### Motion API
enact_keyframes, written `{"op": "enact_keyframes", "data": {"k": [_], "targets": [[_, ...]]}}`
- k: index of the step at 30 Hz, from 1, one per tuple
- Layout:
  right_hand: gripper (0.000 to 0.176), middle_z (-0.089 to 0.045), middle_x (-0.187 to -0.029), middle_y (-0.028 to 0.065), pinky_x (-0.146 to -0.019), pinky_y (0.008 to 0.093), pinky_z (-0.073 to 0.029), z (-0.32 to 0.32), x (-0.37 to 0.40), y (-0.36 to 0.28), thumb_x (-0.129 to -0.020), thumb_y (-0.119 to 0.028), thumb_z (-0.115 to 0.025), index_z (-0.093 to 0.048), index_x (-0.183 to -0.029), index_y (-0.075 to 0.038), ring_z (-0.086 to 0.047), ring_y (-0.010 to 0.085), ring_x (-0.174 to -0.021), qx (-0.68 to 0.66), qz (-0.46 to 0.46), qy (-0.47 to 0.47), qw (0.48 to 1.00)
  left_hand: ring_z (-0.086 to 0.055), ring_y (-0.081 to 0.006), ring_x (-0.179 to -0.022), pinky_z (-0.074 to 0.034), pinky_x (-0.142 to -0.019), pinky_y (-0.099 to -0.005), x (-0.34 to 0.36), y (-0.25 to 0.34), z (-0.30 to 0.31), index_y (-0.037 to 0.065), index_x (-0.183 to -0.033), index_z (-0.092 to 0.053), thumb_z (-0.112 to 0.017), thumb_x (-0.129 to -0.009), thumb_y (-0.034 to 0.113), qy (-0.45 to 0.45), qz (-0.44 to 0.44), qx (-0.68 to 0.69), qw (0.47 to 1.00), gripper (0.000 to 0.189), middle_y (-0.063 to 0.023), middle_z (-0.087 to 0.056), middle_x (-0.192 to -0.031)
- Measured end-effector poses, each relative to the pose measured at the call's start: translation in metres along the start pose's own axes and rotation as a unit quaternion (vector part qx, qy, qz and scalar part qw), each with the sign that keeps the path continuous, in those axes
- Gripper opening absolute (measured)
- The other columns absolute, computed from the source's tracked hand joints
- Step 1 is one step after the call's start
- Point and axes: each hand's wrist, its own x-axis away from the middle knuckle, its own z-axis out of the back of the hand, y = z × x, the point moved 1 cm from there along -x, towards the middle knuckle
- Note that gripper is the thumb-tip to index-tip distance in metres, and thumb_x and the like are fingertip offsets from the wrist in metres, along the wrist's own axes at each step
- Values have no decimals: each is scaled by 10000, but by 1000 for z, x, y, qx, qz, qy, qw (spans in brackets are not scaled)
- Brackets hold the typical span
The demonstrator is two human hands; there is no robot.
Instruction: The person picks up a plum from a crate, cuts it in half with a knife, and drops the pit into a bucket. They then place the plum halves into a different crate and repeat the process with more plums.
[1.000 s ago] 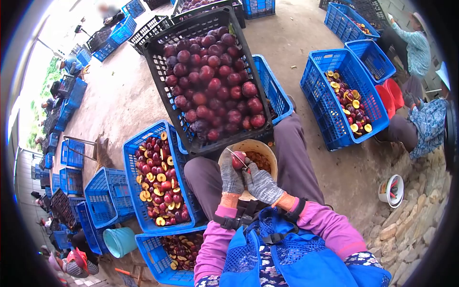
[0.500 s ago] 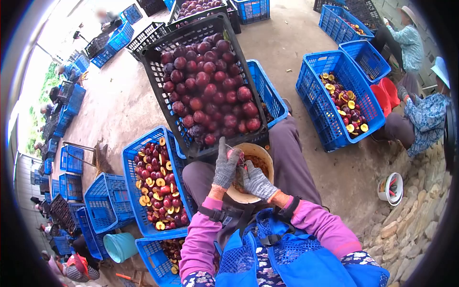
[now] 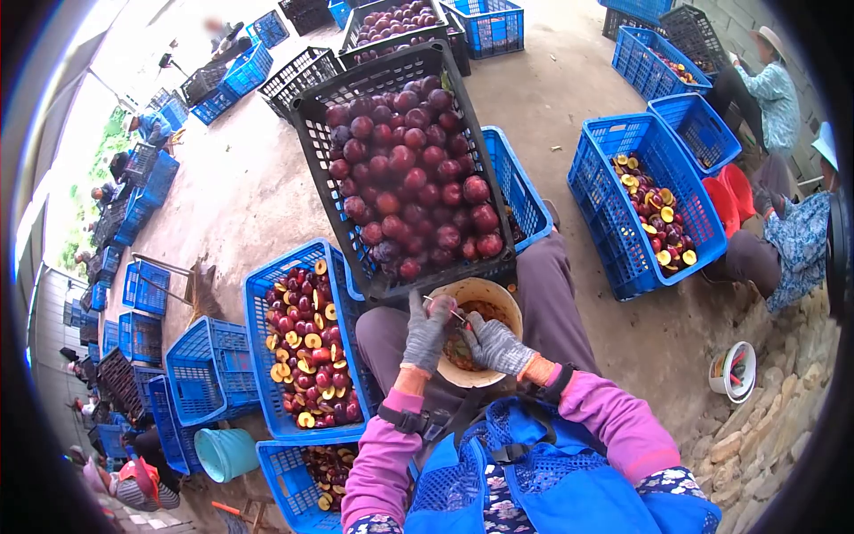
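Note:
My gloved left hand (image 3: 424,336) is closed around a plum (image 3: 439,307) above the front edge of the black crate. A small knife (image 3: 459,318) is gripped in my gloved right hand (image 3: 500,347), its thin blade reaching toward the plum. Below both hands, between my knees, sits a whitish bucket (image 3: 509,311) with brownish bits inside. Directly ahead, the black crate (image 3: 318,133), filled with whole dark-red plums (image 3: 402,160), rests tilted on a blue crate (image 3: 531,214). Fingers partly hide the plum and the knife's handle.
Left of my leg stands a blue crate (image 3: 258,356) of cut plums, with another blue crate (image 3: 280,485) nearer me. Right are a crate of plum halves (image 3: 649,214), a small white bucket (image 3: 749,360) and stones (image 3: 756,418). Co-workers (image 3: 796,240) sit at right.
My view has shifted, so the scene appears farther right and slightly lower. The knife blade now shows clearly beside the plum; my left hand still holds the plum.

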Motion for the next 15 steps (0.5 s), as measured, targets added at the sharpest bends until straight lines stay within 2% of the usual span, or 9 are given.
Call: {"op": "enact_keyframes", "data": {"k": [1,4,5,6,8,10,11,14,15], "targets": [[214,-531,-612,208,-468,480,-391,-1,1,0,-854,-244,-410,-429,-904,-36,-522,381,-507,-2,-7,-13,1000,-576,-333,-874,-452,-767,-382,1,-5,3,11,-1339,-145,-594,-796,325,1,-2,0,1000,771,-244,-567,-975],[213,-539,-650,215,-481,488,-391,-4,4,-3,-857,-256,-408,-429,-902,-49,-530,380,-531,8,-47,-49,998,-569,-272,-851,-463,-759,-321,8,-9,2,52,-1372,-53,-567,-820,200,-55,102,291,950,768,-142,-534,-1031],[213,-539,-650,215,-481,488,-391,-6,4,-3,-857,-256,-408,-429,-902,-49,-530,380,-531,8,-46,-52,998,-567,-261,-824,-477,-731,-340,10,-5,3,60,-1370,-82,-560,-822,179,-7,-25,12,1000,736,-129,-533,-1001],[213,-540,-652,216,-483,487,-392,-7,3,-3,-858,-261,-407,-427,-908,-55,-531,379,-531,7,-28,-26,999,-565,-250,-798,-490,-704,-360,14,11,-1,69,-1368,-110,-552,-825,158,42,-150,-269,950,706,-115,-531,-971],[213,-540,-654,218,-484,486,-393,-6,-1,-5,-859,-266,-405,-424,-914,-61,-532,377,-532,8,-7,3,1000,-558,-223,-796,-496,-668,-371,16,19,-4,97,-1372,-120,-544,-829,135,46,-137,-355,924,691,-102,-524,-937],[210,-544,-667,223,-483,482,-397,-6,-3,-5,-858,-262,-404,-416,-920,-61,-530,379,-522,6,-22,-20,1000,-586,-238,-871,-487,-716,-298,5,5,2,56,-1356,-139,-617,-787,248,21,-62,-78,995,768,-146,-539,-1018],[210,-544,-667,223,-483,482,-397,-6,-2,-6,-858,-262,-404,-416,-920,-61,-530,379,-522,6,-22,-17,1000,-579,-221,-837,-479,-729,-277,11,16,-4,67,-1360,-142,-593,-806,211,-55,76,236,967,729,-142,-514,-1062],[224,-547,-648,216,-475,479,-398,-17,2,-3,-855,-258,-407,-415,-938,-50,-527,379,-513,-4,-42,-15,999,-563,-220,-843,-469,-752,-276,8,-5,0,68,-1362,-133,-575,-819,196,-45,97,236,966,712,-143,-493,-1091],[267,-536,-600,221,-460,481,-390,-24,2,2,-845,-245,-427,-430,-998,-27,-523,379,-495,6,-34,11,999,-551,-228,-881,-458,-778,-283,7,-9,1,65,-1359,-150,-574,-819,199,16,6,15,1000,699,-146,-508,-1066]]}}
